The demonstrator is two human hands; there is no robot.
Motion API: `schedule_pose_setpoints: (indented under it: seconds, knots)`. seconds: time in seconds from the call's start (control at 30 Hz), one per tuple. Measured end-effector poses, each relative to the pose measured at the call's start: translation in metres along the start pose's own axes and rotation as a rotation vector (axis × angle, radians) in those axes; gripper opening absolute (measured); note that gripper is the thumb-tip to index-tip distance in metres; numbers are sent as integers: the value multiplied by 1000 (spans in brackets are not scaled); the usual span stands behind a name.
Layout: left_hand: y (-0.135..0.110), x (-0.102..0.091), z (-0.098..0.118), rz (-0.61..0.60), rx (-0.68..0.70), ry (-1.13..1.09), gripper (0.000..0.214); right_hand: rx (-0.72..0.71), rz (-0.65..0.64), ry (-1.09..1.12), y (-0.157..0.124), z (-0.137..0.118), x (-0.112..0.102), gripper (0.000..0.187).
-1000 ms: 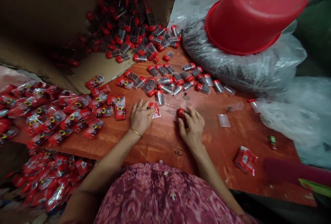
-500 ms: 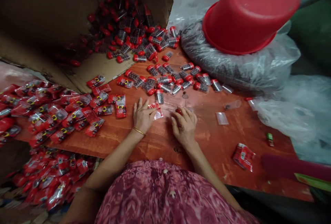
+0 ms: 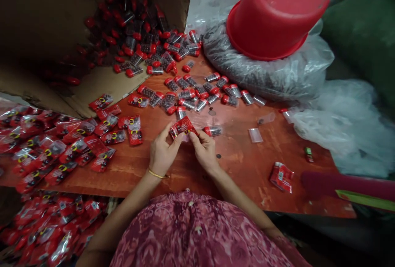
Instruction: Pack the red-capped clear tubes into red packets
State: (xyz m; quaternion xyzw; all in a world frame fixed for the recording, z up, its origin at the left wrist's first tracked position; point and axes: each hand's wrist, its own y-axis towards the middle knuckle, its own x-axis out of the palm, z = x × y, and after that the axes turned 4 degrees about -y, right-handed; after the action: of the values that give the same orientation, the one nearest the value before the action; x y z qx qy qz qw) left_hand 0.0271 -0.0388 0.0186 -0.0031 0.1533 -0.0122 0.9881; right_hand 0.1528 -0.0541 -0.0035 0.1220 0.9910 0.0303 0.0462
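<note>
Both my hands pinch one small red printed packet (image 3: 182, 126) above the tabletop. My left hand (image 3: 163, 152) grips its left side, and my right hand (image 3: 205, 150) has the right side between thumb and fingers. Just beyond my right hand lies a clear tube with a red cap and dark beads (image 3: 213, 131). Several similar tubes (image 3: 187, 94) are scattered over the table past my hands. Left of my left hand are red packets (image 3: 135, 130), some heaped near the table's edge.
A cardboard box (image 3: 105, 94) at the back left spills more tubes. An upturned red tub (image 3: 271, 20) sits on a plastic bag of dark beads (image 3: 247, 73). To the right lie a crumpled red packet (image 3: 281, 177), a clear sleeve (image 3: 255, 135) and plastic sheeting (image 3: 333, 127).
The red packet has been lifted off the table and both hands now hold it. My right hand has let go of the red-capped tube and moved left. The view has shifted slightly.
</note>
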Motion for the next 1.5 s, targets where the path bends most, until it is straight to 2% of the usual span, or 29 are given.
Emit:
schedule_pose_setpoints:
  seconds: [0.1,0.17,0.33,0.47,0.57,0.63,0.7,0.77,0.83,0.93,1.0,1.1,1.2,1.37,1.5]
  knots:
    - [-6,0,0,-211,-292,-284,34,-66,-19,-101,-7,2,-4,26]
    - [-10,3,3,-262,-436,-450,36,-106,-19,-157,-12,3,-6,32]
    - [-11,12,11,-140,-607,-734,35,-127,-1,-172,-16,2,-3,28]
    - [-6,14,13,-87,-625,-803,35,-68,-56,-135,-14,3,-7,33]
    - [-1,11,13,-71,-652,-836,34,-150,-93,-307,-6,5,-31,35]
    - [3,9,14,-59,-684,-859,31,-275,-82,-566,4,8,-57,29]
    - [6,8,15,-61,-714,-878,27,-355,-123,-863,16,15,-84,42]
    - [7,8,16,-83,-748,-900,22,-366,-195,-1047,25,24,-103,46]
    - [8,10,17,-110,-776,-924,18,-353,-239,-1115,28,32,-112,37]
    - [8,12,19,-126,-795,-942,15,-345,-226,-1025,19,35,-109,29]
    - [8,11,19,-125,-795,-942,15,-302,-232,-835,6,27,-103,25]
    - [8,11,18,-115,-770,-930,17,-98,-264,-466,-18,6,-93,19]
    - [6,13,17,-114,-727,-899,21,98,-264,-201,-31,-12,-85,17]
    - [1,17,17,-148,-648,-882,31,250,-256,-90,-25,-23,-72,15]
    - [0,15,17,-135,-603,-870,34,273,-247,-84,-20,-26,-64,14]
